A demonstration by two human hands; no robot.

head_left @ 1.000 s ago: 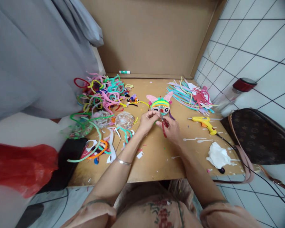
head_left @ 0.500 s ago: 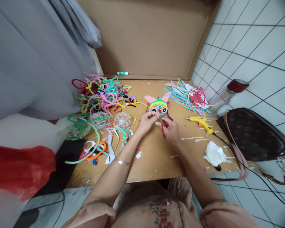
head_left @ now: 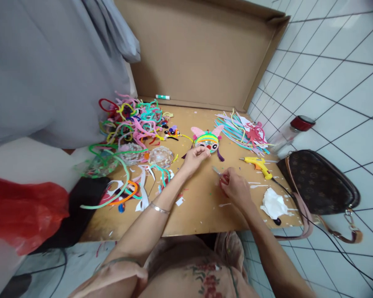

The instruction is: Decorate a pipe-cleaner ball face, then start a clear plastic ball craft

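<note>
Pink-eared craft face (head_left: 207, 140) on cardboard table (head_left: 202, 207), my left hand (head_left: 195, 158) pinching its lower edge. Right hand (head_left: 234, 188) curled round red scissors (head_left: 220, 175), just beside face, not touching.

scissors (head_left: 220, 174) mostly hidden in right hand (head_left: 235, 189)

A thin silver bangle (head_left: 157, 208) circles the left wrist; peach rolled sleeves, floral-patterned garment.

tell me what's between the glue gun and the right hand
Only bare tabletop with dried glue streaks between the yellow glue gun and the right hand, seen in the head view.
</note>
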